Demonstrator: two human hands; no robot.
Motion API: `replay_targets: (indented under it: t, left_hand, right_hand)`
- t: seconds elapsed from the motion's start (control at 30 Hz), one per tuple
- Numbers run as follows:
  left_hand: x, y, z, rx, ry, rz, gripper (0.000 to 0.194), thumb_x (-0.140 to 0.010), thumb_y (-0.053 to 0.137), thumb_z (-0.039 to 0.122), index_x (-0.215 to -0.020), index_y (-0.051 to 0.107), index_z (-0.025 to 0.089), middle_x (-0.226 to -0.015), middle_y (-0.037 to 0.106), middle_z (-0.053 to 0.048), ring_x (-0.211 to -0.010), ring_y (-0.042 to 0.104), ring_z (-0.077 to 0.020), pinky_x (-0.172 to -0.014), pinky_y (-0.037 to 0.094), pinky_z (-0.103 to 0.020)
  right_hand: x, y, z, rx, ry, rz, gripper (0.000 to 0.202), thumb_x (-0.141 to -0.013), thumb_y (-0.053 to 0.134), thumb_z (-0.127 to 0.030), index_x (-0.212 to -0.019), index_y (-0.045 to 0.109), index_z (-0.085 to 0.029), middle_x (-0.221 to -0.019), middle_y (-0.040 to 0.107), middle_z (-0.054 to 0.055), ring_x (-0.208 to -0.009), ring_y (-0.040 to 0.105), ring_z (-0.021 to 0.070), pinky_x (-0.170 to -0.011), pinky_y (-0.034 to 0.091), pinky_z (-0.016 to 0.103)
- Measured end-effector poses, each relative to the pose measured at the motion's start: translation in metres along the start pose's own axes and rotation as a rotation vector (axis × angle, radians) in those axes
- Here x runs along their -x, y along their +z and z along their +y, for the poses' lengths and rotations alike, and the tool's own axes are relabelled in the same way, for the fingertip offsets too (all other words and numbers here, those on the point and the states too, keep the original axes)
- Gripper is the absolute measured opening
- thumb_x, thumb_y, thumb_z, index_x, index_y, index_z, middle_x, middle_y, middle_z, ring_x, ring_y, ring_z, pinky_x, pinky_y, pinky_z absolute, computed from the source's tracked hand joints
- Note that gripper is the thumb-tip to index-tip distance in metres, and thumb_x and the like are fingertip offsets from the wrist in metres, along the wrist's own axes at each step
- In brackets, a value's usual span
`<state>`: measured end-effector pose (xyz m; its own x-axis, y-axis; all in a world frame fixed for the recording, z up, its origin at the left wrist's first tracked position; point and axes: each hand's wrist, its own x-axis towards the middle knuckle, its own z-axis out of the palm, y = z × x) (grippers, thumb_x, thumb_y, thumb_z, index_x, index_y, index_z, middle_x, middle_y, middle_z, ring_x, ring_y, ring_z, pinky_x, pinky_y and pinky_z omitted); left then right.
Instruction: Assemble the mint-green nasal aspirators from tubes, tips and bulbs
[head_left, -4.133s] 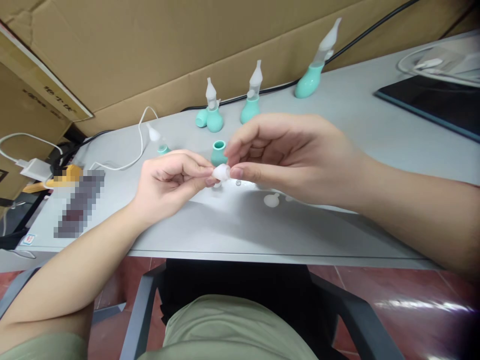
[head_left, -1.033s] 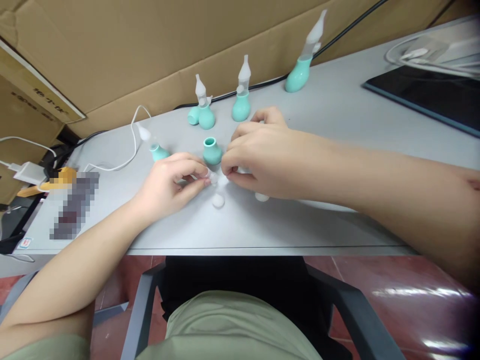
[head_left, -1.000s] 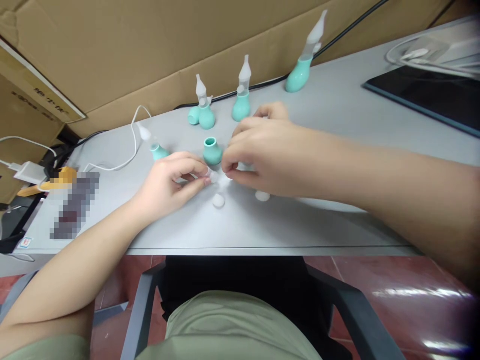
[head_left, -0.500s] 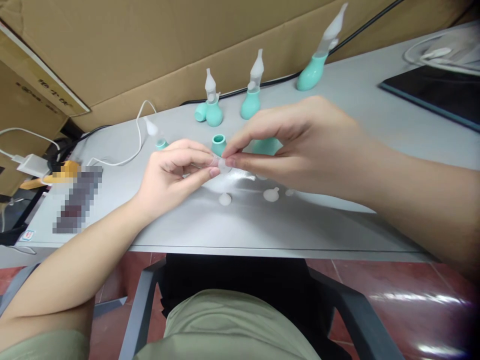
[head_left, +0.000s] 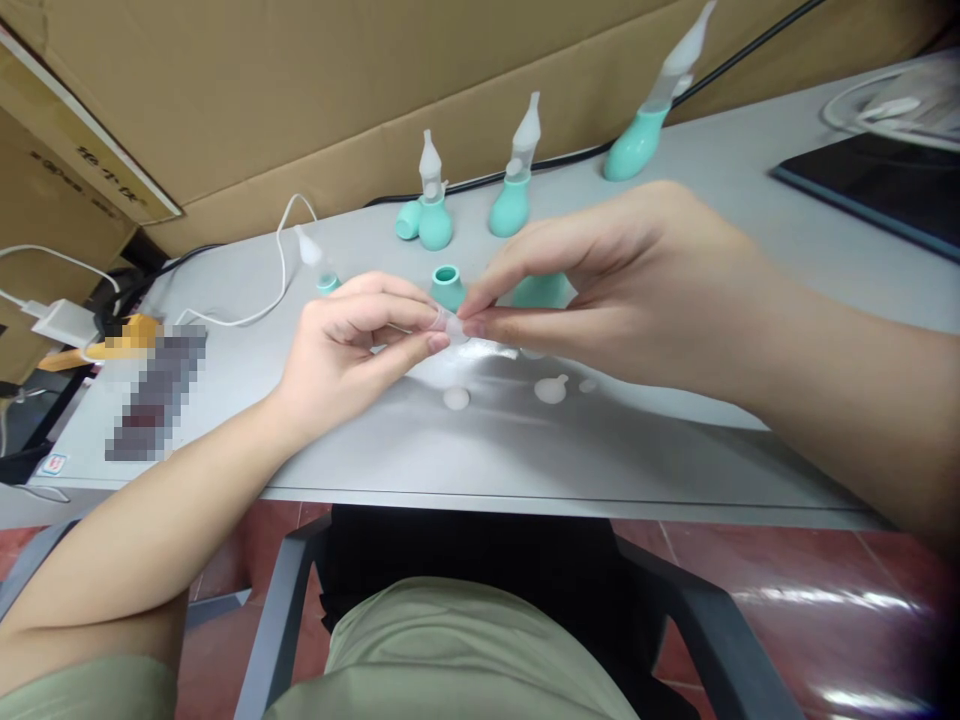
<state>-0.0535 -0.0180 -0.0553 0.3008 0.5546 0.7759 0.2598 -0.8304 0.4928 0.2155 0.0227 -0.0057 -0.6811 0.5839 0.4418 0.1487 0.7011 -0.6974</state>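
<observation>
My left hand (head_left: pixel 337 345) pinches a small clear plastic tube (head_left: pixel 441 319) between thumb and fingers. Against the tube's right end, my right hand (head_left: pixel 645 285) holds a small whitish translucent cap (head_left: pixel 455 330) between thumb and forefinger. How far the two parts fit together is hidden by the fingertips. Just behind them stands an open-mouthed green rubber bulb (head_left: pixel 447 288). Another green bulb (head_left: pixel 541 291) is partly covered by my right hand. On the table below lie a round white piece (head_left: pixel 457 398) and a white tabbed piece (head_left: pixel 551 389).
Assembled nasal aspirators (head_left: pixel 435 215) with green bulbs and white tips stand along the cardboard wall (head_left: pixel 337 90). One more aspirator (head_left: pixel 310 248) is left, by a white cable (head_left: pixel 281 265). A black flat device (head_left: pixel 870 190) lies at right. A chair arm (head_left: pixel 285 610) is below.
The view has shifted slightly, so the table items sit a little further right. Both hands keep their pinch on the tube and cap, with hardly any visible movement.
</observation>
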Motion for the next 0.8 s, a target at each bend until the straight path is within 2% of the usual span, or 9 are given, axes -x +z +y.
replay_targets:
  t: [0.27,0.43,0.53,0.8]
  left_hand:
    - [0.0002,-0.0022,-0.0009,-0.036,0.032,-0.022,0.025,-0.094,0.100,0.008,-0.111,0.099,0.026,-0.106,0.095,-0.003,-0.093,0.088,-0.0129,-0.078,0.070,-0.021]
    - [0.0002,-0.0013,-0.0007,-0.075,0.053,-0.015,0.023,-0.095,0.099,0.010,-0.112,0.098,0.026,-0.108,0.095,-0.003,-0.097,0.088,-0.0132,-0.082,0.071,-0.021]
    - [0.0007,-0.0010,-0.0002,-0.090,0.069,-0.018,0.018,-0.098,0.099,0.015,-0.112,0.097,0.026,-0.108,0.094,-0.003,-0.094,0.087,-0.0135,-0.079,0.070,-0.022]
    - [0.0017,-0.0012,0.0019,-0.125,0.048,-0.013,0.010,-0.103,0.099,0.023,-0.112,0.097,0.029,-0.107,0.093,-0.002,-0.093,0.086,-0.0143,-0.080,0.071,-0.026]
  right_hand:
    - [0.0012,0.0025,-0.0039,-0.011,0.068,0.052,0.011,-0.098,0.083,-0.026,-0.091,0.090,-0.024,-0.089,0.086,0.000,-0.095,0.084,0.0207,-0.093,0.065,0.034]
    - [0.0013,0.0022,-0.0050,-0.017,0.100,0.052,0.008,-0.095,0.086,-0.029,-0.089,0.090,-0.025,-0.084,0.083,0.000,-0.090,0.080,0.0202,-0.088,0.063,0.037]
    - [0.0020,0.0024,-0.0060,-0.023,0.108,0.060,0.008,-0.094,0.084,-0.028,-0.089,0.090,-0.025,-0.085,0.084,0.001,-0.089,0.080,0.0210,-0.087,0.064,0.038]
    - [0.0024,0.0048,-0.0065,-0.043,0.086,0.079,0.013,-0.097,0.084,-0.033,-0.088,0.090,-0.026,-0.090,0.086,-0.001,-0.098,0.084,0.0231,-0.098,0.067,0.039]
